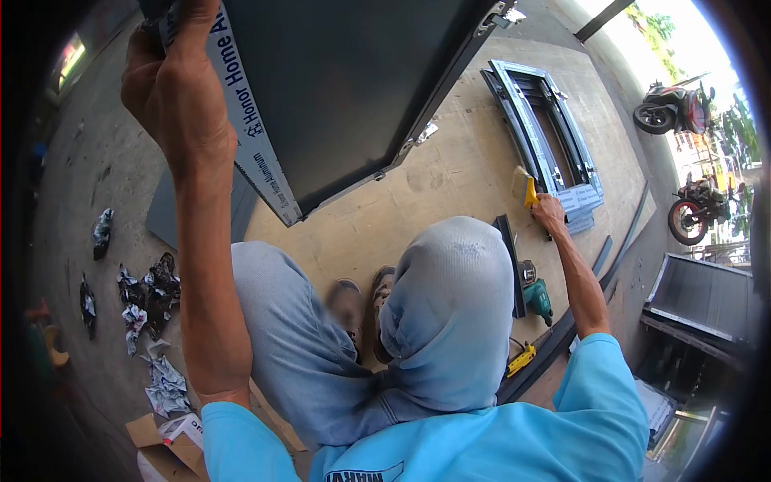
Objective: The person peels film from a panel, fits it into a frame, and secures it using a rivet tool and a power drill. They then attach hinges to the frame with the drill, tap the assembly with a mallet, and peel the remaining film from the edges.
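My left hand (pixel 181 96) is closed around the edge of a dark framed panel (pixel 345 88), raised at the upper left. White tape printed "Honor Home Aluminum" runs along the panel's near edge, and metal hardware sits on its right edge. At the right, my right hand (pixel 549 210) is closed on the yellow handle of a brush (pixel 526 188) with pale bristles. The brush is beside the lower left corner of a stack of dark window frames (pixel 554 136), partly covered in printed film, lying on the plywood board (pixel 418 181).
A green power drill (pixel 540 301) and a yellow tool (pixel 521 360) lie right of my knee. Crumpled film (pixel 166 386) and a cardboard box (pixel 165 446) are at the lower left. Two motorcycles (pixel 673 108) stand at the far right, near stacked panels (pixel 699 297).
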